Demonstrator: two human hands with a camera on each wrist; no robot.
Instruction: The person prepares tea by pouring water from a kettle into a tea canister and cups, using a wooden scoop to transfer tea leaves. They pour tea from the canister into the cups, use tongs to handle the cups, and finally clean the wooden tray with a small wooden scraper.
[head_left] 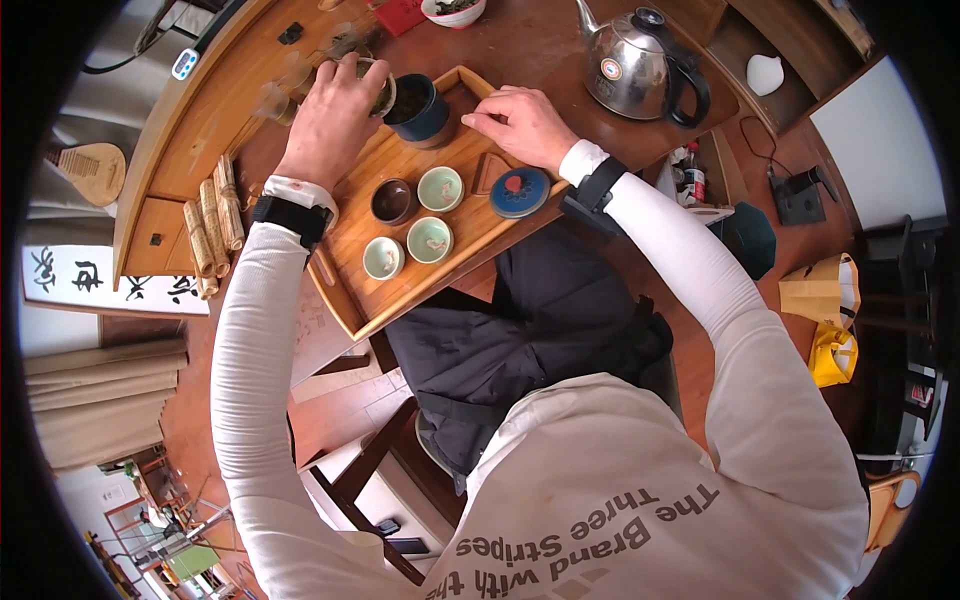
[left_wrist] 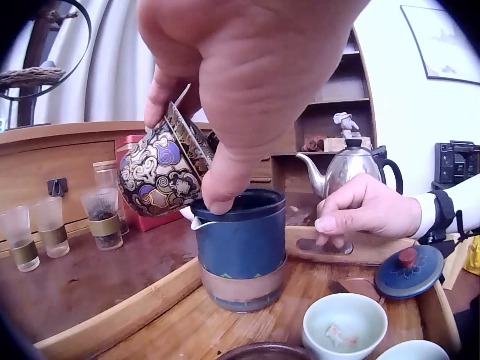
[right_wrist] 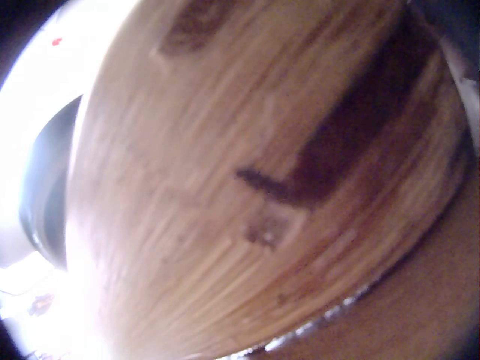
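Note:
My left hand (head_left: 330, 125) grips a dark gaiwan (left_wrist: 157, 172) with a colourful cloud pattern, tilted at the rim of a blue teapot (left_wrist: 241, 247). The teapot stands lidless on the wooden tray (head_left: 365, 300), with a tan band round its lower part. My right hand (left_wrist: 367, 212) hangs loosely curled over the tray's far right edge, beside the cut-out handle, holding nothing. The blue teapot lid (head_left: 520, 192), with a red knob, lies at the tray's right. Pale green cups (head_left: 430, 240) and a dark brown cup (head_left: 393, 201) stand nearer me. Blurred wood (right_wrist: 187, 150) fills the right wrist view.
A steel kettle (head_left: 640, 68) stands beyond the tray at right. Several glass tumblers (left_wrist: 105, 221) line the far left, near a red box (left_wrist: 146, 217). Rolled bamboo mats (head_left: 213, 230) lie left. A white bowl (head_left: 453, 12) is at the back.

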